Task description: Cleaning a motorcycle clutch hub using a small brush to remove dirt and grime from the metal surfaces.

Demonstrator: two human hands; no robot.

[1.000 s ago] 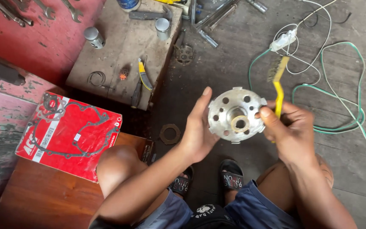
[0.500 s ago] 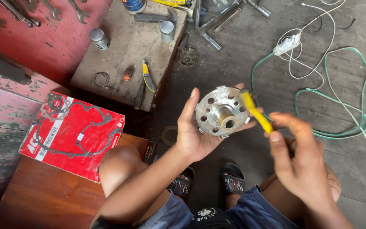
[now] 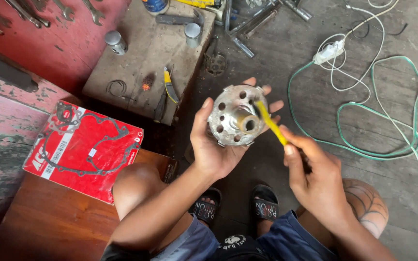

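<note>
My left hand (image 3: 214, 145) cups a round metal hub (image 3: 235, 116) with several holes in its flange and a hollow centre, its face turned towards me. In my right hand (image 3: 315, 169) is a thin yellow tool (image 3: 269, 123). The tool's far end rests at the hub's centre bore. Both hands are above my knees and sandalled feet (image 3: 238, 208).
A red flat gasket package (image 3: 85, 147) lies on a wooden stool at left. A grey board (image 3: 141, 48) carries pliers, small cans and a ring. Wrenches lie on the red surface at top left. Green and white cables (image 3: 378, 116) coil on the floor at right.
The hub has shifted left into my left hand alone. My right hand has let go of it, dropped lower right, and now points the yellow tool into the hub's centre.
</note>
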